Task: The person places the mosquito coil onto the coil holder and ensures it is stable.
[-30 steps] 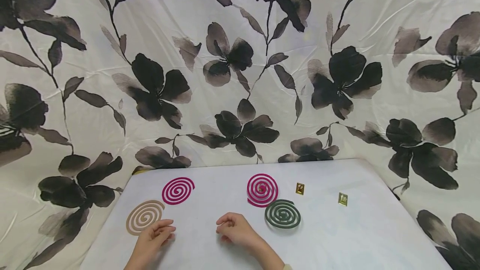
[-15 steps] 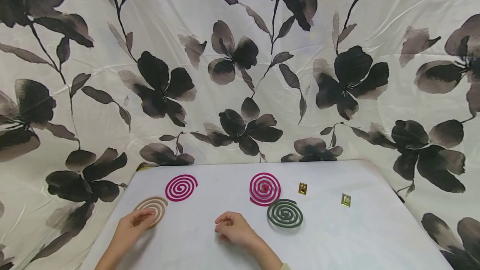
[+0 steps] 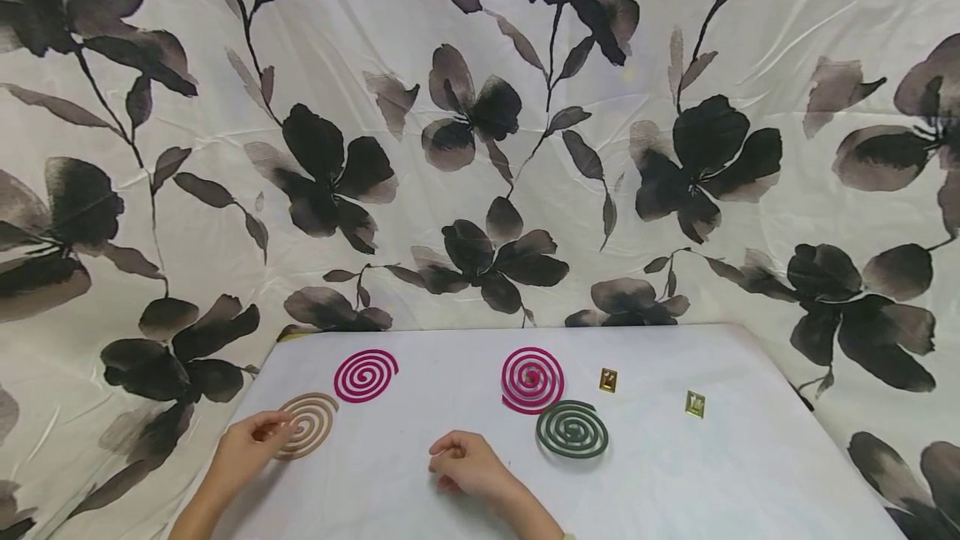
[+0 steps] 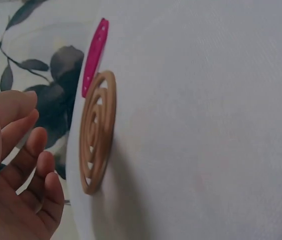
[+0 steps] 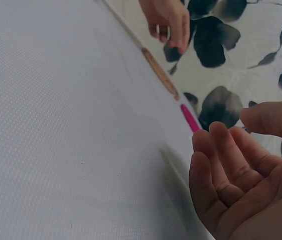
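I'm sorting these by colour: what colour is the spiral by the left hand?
The spiral is light brown, shown best in the left wrist view.

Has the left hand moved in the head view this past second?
Yes, left and slightly farther out, judged against the left magenta spiral. The left hand, earlier reaching past the right edge of the tan spiral, now overlaps its left part.

The tan swirl (image 4: 106,130) looks smooth, the gold gem (image 3: 608,380) shiny. The flowery cloth (image 3: 465,173) is wrinkly; the desk (image 5: 71,130) has tiny bumps.
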`<move>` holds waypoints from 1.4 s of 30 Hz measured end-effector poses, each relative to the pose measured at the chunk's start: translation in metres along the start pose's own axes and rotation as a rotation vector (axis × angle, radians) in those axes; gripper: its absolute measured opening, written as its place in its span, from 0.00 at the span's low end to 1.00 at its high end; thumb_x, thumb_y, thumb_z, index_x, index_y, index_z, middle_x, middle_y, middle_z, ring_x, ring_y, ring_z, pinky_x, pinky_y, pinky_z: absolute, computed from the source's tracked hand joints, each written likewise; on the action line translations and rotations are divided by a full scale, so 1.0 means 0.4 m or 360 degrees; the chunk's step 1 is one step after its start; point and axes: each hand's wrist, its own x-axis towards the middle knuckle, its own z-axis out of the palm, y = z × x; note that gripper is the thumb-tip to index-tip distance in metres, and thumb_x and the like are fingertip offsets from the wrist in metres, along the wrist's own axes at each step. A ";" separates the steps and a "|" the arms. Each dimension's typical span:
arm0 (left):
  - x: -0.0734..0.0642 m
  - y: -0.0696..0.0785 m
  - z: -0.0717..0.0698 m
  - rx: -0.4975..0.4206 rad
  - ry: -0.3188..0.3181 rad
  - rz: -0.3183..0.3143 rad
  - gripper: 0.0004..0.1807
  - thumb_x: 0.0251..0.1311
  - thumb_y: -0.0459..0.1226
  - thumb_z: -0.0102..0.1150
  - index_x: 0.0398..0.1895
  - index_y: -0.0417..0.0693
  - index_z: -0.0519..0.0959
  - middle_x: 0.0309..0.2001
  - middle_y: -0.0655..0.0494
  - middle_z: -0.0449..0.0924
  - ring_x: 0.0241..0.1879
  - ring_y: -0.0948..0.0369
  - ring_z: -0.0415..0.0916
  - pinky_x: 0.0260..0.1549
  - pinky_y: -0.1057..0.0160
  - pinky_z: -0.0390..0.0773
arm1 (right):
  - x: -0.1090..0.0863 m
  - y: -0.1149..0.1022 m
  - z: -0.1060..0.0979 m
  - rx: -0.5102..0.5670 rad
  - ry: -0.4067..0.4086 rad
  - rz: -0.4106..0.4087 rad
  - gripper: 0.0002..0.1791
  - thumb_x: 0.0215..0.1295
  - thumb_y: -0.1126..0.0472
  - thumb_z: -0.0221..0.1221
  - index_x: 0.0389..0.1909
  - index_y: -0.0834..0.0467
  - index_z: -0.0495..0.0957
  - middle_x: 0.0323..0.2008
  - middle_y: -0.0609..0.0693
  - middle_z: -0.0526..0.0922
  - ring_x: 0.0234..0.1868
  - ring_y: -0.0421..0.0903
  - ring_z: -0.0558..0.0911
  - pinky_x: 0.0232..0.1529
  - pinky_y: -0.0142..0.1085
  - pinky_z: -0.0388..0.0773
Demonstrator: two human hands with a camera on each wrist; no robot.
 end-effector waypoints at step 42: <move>-0.046 -0.001 0.085 0.0206 -0.0428 -0.0220 0.05 0.53 0.38 0.70 0.31 0.48 0.86 0.23 0.60 0.73 0.26 0.61 0.65 0.22 0.65 0.65 | 0.017 0.001 0.024 0.0035 -0.0006 -0.0001 0.07 0.64 0.66 0.59 0.41 0.64 0.79 0.29 0.50 0.83 0.22 0.42 0.78 0.23 0.30 0.74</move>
